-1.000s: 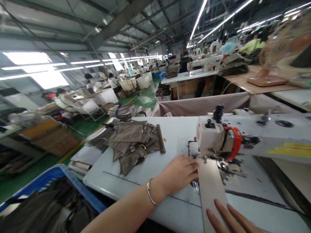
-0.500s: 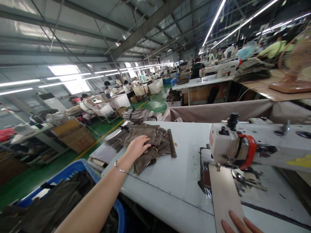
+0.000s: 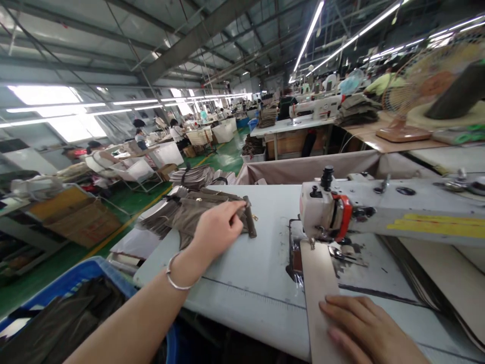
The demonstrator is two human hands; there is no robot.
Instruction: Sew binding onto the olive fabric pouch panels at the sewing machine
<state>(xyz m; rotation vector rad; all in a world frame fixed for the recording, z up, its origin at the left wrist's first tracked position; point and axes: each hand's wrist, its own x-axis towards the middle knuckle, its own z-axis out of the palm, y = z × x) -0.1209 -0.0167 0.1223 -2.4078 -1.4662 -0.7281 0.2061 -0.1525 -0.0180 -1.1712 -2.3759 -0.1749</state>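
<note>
My left hand (image 3: 217,230), a silver bangle on its wrist, is closed on a brown fabric piece at the near edge of a pile of brown fabric pieces (image 3: 182,212) on the white sewing table (image 3: 261,283). My right hand (image 3: 367,328) lies flat, fingers together, on a long beige strip (image 3: 316,283) that runs under the head of the white sewing machine (image 3: 329,210) with its red guard.
A blue bin (image 3: 76,303) of dark fabric stands at my lower left. Behind the table hangs a beige cloth barrier (image 3: 314,164). A fan (image 3: 420,86) stands at the right. Other people sit at sewing stations far back, with cardboard boxes (image 3: 79,217) on the green floor.
My left hand left the beige strip by the needle, reached over to the brown pile, and now pinches a piece at its near edge. My right hand slid further up the strip.
</note>
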